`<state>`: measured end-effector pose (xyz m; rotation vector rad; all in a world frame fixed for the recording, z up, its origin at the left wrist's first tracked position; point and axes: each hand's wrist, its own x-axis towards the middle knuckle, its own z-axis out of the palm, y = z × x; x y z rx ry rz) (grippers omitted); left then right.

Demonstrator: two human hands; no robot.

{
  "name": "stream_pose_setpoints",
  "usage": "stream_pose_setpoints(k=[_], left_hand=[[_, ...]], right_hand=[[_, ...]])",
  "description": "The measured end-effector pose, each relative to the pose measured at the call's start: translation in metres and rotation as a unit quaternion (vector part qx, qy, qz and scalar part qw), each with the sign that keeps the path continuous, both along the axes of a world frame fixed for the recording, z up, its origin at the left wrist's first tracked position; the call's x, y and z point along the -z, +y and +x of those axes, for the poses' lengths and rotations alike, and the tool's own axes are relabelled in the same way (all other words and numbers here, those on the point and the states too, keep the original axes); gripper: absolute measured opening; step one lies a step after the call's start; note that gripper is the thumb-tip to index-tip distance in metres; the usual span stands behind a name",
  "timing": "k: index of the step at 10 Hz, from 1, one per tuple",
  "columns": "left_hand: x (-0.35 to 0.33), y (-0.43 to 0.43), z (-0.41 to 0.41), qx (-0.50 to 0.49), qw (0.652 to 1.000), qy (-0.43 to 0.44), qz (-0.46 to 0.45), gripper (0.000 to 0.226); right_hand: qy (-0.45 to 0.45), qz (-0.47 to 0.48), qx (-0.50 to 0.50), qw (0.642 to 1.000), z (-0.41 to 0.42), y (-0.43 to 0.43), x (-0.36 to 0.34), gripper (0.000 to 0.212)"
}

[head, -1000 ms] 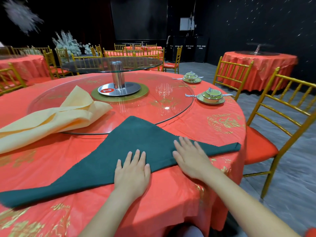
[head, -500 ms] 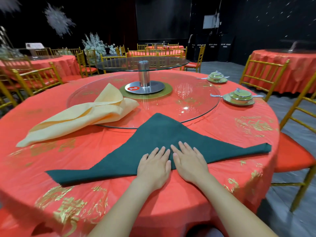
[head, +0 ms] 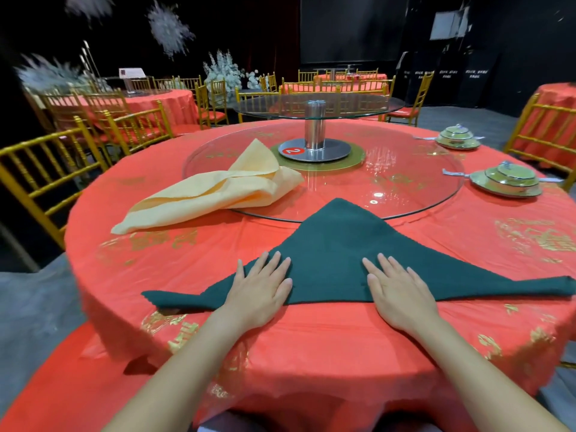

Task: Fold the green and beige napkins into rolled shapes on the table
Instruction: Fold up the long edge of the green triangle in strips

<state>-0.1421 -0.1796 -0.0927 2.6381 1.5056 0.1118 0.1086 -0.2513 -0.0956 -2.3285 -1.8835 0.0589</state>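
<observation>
Flattening the green napkin [head: 336, 254] before rolling is judged to be the step in hand. It is laid as a wide triangle near the desk [head: 311, 353] edge, its far tip lapped onto the glass turntable [head: 405, 182]. The left hand [head: 261, 288] and right hand [head: 399, 291] are pressed flat on it, fingers straight, nothing gripped. The near fold should be kept straight and pressure even. Two napkins are counted: one green, one beige napkin [head: 218, 191], heaped far left. Two covered dish sets [head: 505, 182] are counted far right; the chairs seem too blurred to be counted.
</observation>
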Motion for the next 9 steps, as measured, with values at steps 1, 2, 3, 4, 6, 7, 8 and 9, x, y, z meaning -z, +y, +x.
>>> stream_pose_setpoints(k=[1,2,3,4,6,7,8,9], left_hand=[[-0.001,0.004,-0.015,0.005,1.0,0.002,-0.001,0.063],[0.0,0.01,-0.041,0.004,1.0,-0.017,-0.004,0.087],[0.001,0.016,-0.062,-0.014,0.999,-0.031,-0.008,0.087],[0.004,0.021,-0.092,-0.04,0.998,-0.044,-0.011,0.089],[0.006,0.023,-0.114,-0.061,0.997,-0.046,-0.002,0.09],[0.006,0.022,-0.119,-0.064,0.996,-0.055,0.001,0.099],[0.005,0.022,-0.125,-0.065,0.997,-0.045,0.003,0.114],[0.002,0.019,-0.127,-0.071,0.997,-0.024,-0.001,0.109]], right_hand=[[-0.002,0.001,-0.001,1.0,0.0,0.0,0.0,0.05],[-0.001,0.0,-0.001,1.0,0.0,-0.001,-0.001,0.049],[-0.001,0.0,0.0,1.0,-0.001,-0.001,-0.001,0.049],[-0.002,-0.001,-0.001,1.0,-0.001,-0.001,-0.002,0.05],[-0.002,-0.001,0.0,1.0,0.0,0.0,-0.001,0.05],[-0.004,-0.003,0.0,1.0,0.0,-0.001,0.0,0.05],[-0.004,-0.003,0.001,1.0,0.0,-0.001,0.001,0.05],[-0.008,-0.003,-0.002,1.0,0.0,0.0,0.0,0.051]])
